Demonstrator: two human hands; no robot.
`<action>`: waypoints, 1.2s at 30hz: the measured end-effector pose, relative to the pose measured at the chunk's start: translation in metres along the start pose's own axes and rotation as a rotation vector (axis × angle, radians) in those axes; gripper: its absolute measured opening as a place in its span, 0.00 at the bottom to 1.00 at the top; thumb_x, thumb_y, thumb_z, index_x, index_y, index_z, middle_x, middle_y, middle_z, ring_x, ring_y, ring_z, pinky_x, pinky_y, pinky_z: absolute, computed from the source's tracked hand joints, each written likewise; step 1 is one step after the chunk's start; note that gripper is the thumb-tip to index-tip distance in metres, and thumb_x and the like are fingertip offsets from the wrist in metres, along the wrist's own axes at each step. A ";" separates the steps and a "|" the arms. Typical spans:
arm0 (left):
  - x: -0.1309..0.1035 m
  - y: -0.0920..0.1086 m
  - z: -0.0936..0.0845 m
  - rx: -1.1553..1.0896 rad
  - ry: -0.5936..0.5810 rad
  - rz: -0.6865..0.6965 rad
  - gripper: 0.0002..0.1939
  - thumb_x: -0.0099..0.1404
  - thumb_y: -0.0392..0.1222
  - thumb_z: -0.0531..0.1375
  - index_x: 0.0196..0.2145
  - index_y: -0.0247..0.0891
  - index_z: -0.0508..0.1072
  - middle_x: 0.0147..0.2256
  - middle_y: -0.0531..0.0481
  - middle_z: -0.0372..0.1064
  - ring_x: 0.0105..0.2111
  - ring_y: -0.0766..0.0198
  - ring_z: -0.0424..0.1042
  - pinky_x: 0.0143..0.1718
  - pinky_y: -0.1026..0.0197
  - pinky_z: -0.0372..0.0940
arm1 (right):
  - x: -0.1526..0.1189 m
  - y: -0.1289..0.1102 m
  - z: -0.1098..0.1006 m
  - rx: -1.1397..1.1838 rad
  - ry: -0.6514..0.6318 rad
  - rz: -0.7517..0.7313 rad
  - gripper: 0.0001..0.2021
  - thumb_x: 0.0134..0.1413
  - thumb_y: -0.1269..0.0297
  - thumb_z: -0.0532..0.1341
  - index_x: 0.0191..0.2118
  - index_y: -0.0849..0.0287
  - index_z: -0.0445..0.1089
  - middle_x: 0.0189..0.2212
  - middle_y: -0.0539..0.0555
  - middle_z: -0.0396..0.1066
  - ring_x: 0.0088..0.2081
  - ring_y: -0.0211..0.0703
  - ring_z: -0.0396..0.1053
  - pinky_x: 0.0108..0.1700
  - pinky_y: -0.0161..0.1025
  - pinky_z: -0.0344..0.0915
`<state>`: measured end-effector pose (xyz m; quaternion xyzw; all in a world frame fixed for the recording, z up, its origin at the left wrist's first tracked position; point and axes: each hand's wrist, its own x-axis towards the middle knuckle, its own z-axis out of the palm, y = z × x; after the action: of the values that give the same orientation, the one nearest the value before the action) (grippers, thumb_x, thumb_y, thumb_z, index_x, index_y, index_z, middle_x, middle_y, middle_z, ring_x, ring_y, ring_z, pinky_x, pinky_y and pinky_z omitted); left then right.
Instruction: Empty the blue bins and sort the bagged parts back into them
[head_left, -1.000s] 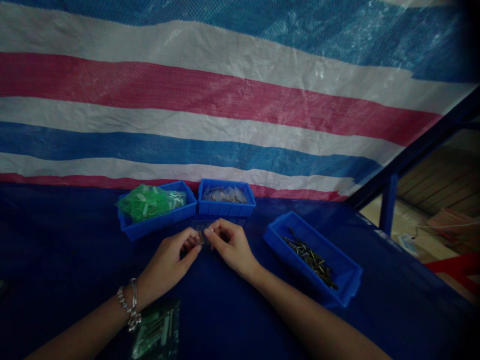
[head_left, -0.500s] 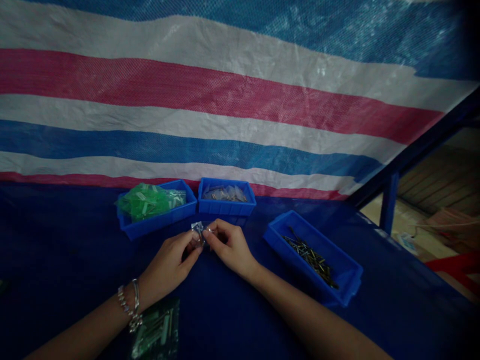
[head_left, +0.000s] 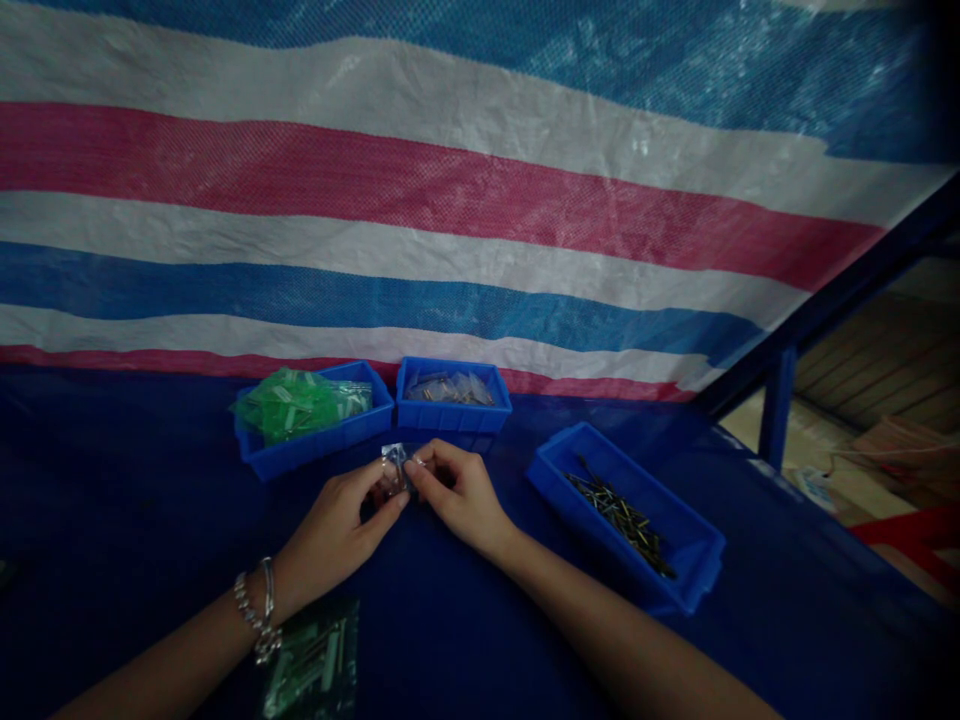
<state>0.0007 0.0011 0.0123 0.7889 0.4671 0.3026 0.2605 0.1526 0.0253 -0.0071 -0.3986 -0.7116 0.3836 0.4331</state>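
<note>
A small clear plastic bag (head_left: 394,458) is pinched between both hands above the blue table (head_left: 450,620). My left hand (head_left: 349,515) grips its left side, thumb and fingers closed. On its right edge, the thumb and forefinger of my right hand (head_left: 461,495) are pressed together. What the bag contains is too small and dark to make out. Just beyond the hands stands a blue bin (head_left: 454,415) with small clear bags in it. Under my left forearm lies a larger clear bag (head_left: 311,660) with pale and metal rod-like pieces inside.
At the back left, a blue bin (head_left: 322,445) holds green and clear plastic bags (head_left: 289,405). On the right, a long blue bin (head_left: 555,475) contains a pile of thin metal pieces (head_left: 622,515). A striped tarp (head_left: 450,190) hangs behind the table, beside a dark frame post (head_left: 778,405).
Hardly anything differs. My right fingers have shifted very slightly at the small bag, and my left wrist has moved a little to the left.
</note>
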 end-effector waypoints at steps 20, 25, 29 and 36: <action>0.001 -0.001 0.001 -0.054 0.082 -0.040 0.04 0.58 0.37 0.51 0.32 0.37 0.63 0.27 0.53 0.66 0.26 0.67 0.65 0.28 0.66 0.61 | 0.000 -0.009 -0.003 -0.068 -0.067 -0.035 0.03 0.44 0.72 0.55 0.24 0.61 0.63 0.18 0.45 0.58 0.19 0.30 0.55 0.21 0.28 0.51; 0.001 -0.002 0.000 -0.045 0.043 -0.037 0.04 0.59 0.36 0.50 0.29 0.37 0.64 0.26 0.54 0.64 0.26 0.67 0.65 0.27 0.66 0.60 | 0.000 -0.010 -0.004 -0.045 -0.069 -0.057 0.03 0.43 0.74 0.55 0.27 0.60 0.63 0.18 0.45 0.58 0.19 0.30 0.55 0.21 0.28 0.52; 0.001 -0.001 0.000 -0.034 0.024 -0.047 0.05 0.59 0.37 0.50 0.29 0.37 0.64 0.24 0.55 0.63 0.25 0.67 0.64 0.27 0.66 0.58 | -0.001 -0.010 -0.004 -0.032 -0.064 -0.054 0.04 0.44 0.73 0.55 0.29 0.60 0.63 0.19 0.45 0.58 0.19 0.30 0.55 0.20 0.27 0.52; 0.002 -0.003 0.002 0.008 -0.027 -0.042 0.05 0.59 0.38 0.51 0.28 0.37 0.64 0.23 0.55 0.62 0.24 0.67 0.62 0.25 0.66 0.57 | 0.000 -0.005 -0.002 -0.020 -0.066 -0.055 0.03 0.47 0.69 0.55 0.27 0.61 0.63 0.18 0.46 0.59 0.19 0.30 0.55 0.20 0.28 0.52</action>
<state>0.0010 0.0040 0.0098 0.7838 0.4814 0.2846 0.2699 0.1531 0.0234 -0.0020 -0.3702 -0.7402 0.3772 0.4158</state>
